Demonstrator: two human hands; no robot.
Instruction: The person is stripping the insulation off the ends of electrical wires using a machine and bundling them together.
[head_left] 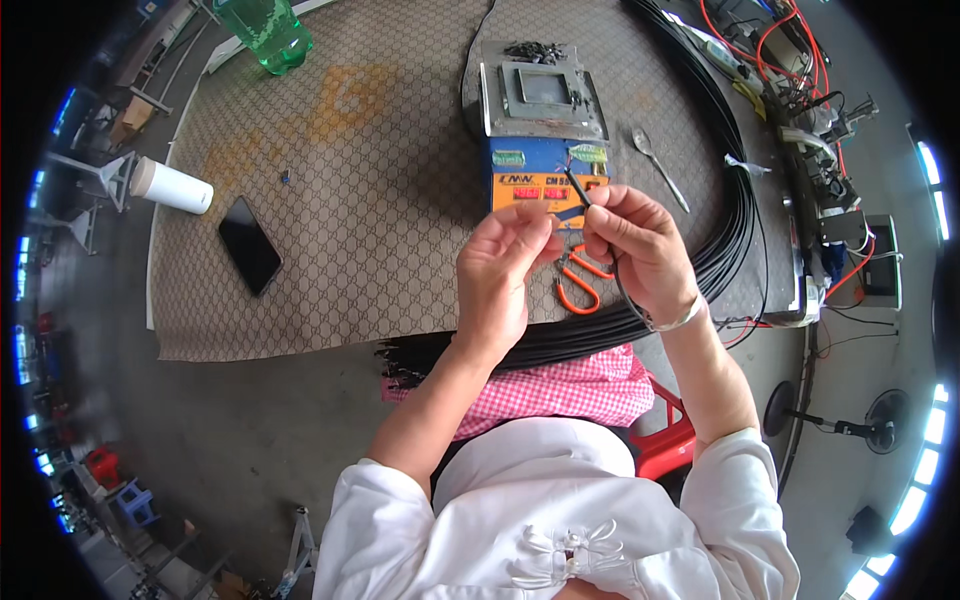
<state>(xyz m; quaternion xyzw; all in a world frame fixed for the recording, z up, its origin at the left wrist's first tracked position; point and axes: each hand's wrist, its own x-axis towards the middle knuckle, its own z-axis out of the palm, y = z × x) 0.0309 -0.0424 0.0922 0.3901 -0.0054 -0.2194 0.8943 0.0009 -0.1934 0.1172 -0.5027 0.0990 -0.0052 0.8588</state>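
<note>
My right hand [645, 245] pinches a thin black cable [577, 186] near its end; fine wire strands seem to fan out at its tip. Below that hand the cable loops down toward the wrist. Just left of it, my left hand [505, 270] has thumb and forefinger pressed together, and whatever lies between them is too small to make out. Both hands are over the front of a blue and orange box-shaped device [500, 180] with red digital displays. On its top is a metal tray [495, 118] with a square frame and dark scraps. Orange-handled scissors or snips [580, 300] lie under my hands.
A thick bundle of black cables [735, 200] curves along the table's right side and front edge. A spoon [660, 170] lies right of the device. On the left are a phone [250, 246], a white cup [172, 186] and a green bottle [266, 35]. A red stool [665, 440] stands below.
</note>
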